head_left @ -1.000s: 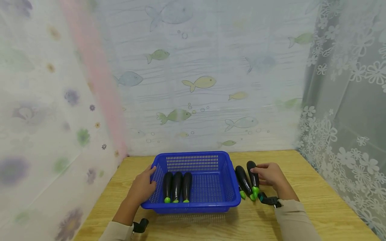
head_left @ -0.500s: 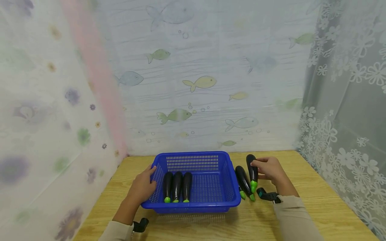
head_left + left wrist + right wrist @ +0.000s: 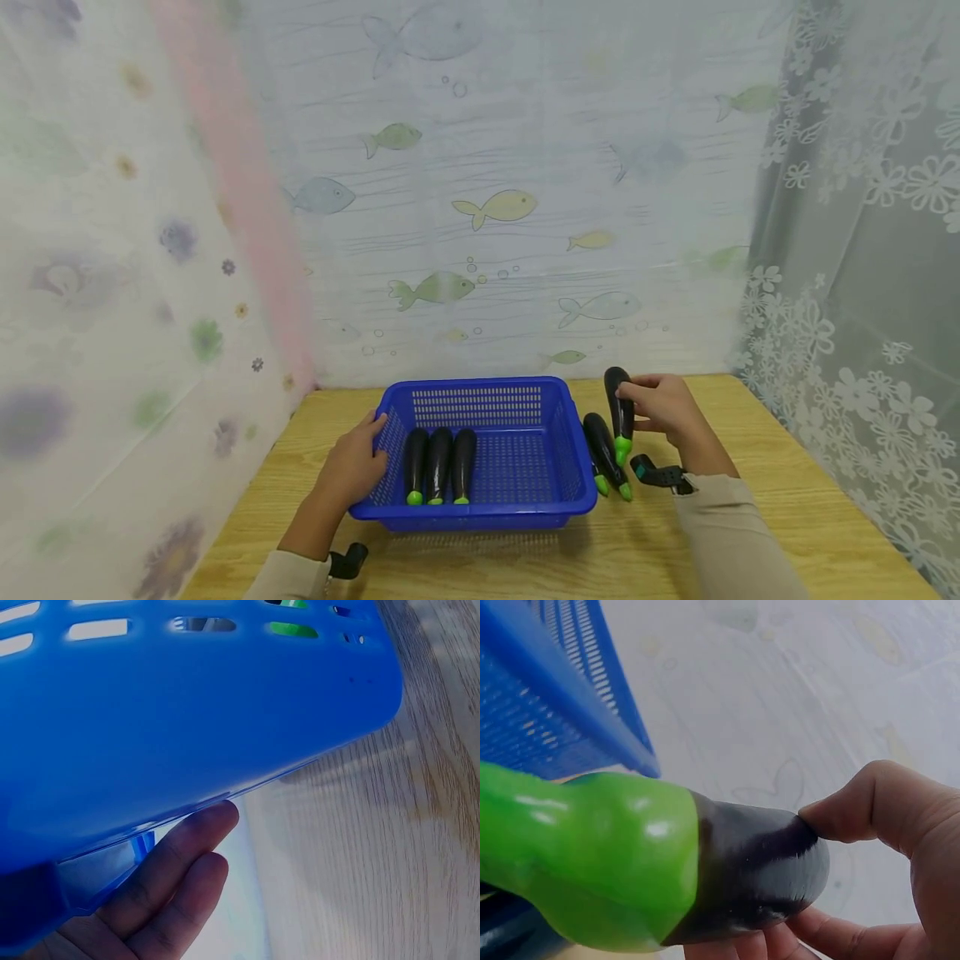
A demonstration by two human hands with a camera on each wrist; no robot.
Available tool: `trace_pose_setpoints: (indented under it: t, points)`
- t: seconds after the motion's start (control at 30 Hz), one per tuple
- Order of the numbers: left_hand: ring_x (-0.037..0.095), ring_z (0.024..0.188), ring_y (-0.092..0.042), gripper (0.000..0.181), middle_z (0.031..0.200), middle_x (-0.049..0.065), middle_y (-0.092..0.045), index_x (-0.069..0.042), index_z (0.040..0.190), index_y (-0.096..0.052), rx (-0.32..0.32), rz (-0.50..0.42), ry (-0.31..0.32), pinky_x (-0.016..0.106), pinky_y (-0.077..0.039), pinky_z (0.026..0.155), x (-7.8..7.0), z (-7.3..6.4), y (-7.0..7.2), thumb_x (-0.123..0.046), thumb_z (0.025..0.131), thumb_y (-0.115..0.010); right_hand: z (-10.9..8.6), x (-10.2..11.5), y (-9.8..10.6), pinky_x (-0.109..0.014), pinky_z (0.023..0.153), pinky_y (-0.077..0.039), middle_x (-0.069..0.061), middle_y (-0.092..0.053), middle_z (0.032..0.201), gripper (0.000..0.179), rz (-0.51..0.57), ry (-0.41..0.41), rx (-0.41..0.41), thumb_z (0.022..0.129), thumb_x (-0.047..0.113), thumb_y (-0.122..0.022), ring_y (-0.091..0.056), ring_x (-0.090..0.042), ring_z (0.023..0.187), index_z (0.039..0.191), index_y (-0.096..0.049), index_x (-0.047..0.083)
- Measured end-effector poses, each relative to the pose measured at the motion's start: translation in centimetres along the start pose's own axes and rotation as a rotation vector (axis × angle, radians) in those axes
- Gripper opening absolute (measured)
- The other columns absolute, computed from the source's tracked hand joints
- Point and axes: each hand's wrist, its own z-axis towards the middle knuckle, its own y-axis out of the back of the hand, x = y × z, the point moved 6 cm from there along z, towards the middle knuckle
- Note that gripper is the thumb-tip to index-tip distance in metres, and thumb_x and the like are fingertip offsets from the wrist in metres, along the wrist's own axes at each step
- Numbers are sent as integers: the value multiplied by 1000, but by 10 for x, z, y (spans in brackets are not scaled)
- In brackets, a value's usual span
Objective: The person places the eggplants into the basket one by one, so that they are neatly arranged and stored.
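My right hand (image 3: 663,404) pinches a dark eggplant (image 3: 619,404) with a bright green stem end, between thumb and fingers. It hangs stem down over the right part of the table, beside the basket. In the right wrist view the green end (image 3: 615,859) points toward the camera. Two more eggplants (image 3: 606,450) lie against the basket's right side, one mostly hidden by the rim. My left hand (image 3: 354,467) grips the left rim of the blue plastic basket (image 3: 480,509), and its fingers (image 3: 176,855) show outside the wall in the left wrist view. Inside, three eggplants (image 3: 440,467) lie side by side at the left.
The basket stands on a wood-grain table (image 3: 675,550). A fish-patterned curtain (image 3: 517,275) hangs behind it, with flowered sheets (image 3: 150,333) at the left and a lace curtain (image 3: 862,333) at the right.
My right hand has lifted the eggplant up from beside the others and moved it slightly left, toward the basket. The left hand and the basket stay in place.
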Motion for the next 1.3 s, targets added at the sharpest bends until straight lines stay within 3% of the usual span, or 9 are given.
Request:
trace_pose_setpoints:
  t: [0.57, 0.87, 1.13, 1.3]
  points:
    - [52, 139, -48, 64, 167, 24, -30, -4, 158, -41, 3, 14, 10, 65, -50, 100, 3, 0, 0, -9, 96, -58, 5, 25, -25, -44, 84, -64, -32, -52, 143, 63, 12, 33, 27, 99, 27, -64, -62, -44, 124, 146, -45, -9]
    - [39, 112, -68, 64, 166, 25, -32, -4, 156, -44, 12, -8, 16, 55, -62, 82, 0, -2, 2, -7, 94, -60, 8, 31, -40, -46, 85, -64, -33, -51, 142, 64, -5, 28, 43, 96, 24, -67, -58, -48, 127, 146, -45, -9]
    - [33, 102, -68, 64, 166, 23, -33, -5, 156, -45, -1, -6, 14, 46, -63, 76, 1, -1, 1, -8, 94, -60, 12, 37, -56, -47, 79, -64, -33, -51, 141, 61, -8, 49, 46, 92, 22, -70, -61, -50, 125, 139, -50, -11]
    - [37, 108, -69, 65, 166, 24, -32, -4, 157, -44, -1, 0, 11, 49, -63, 79, 1, 0, 0, -8, 94, -60, 14, 39, -66, -47, 79, -64, -32, -53, 139, 59, 3, 46, 60, 92, 20, -69, -64, -48, 122, 138, -51, -12]
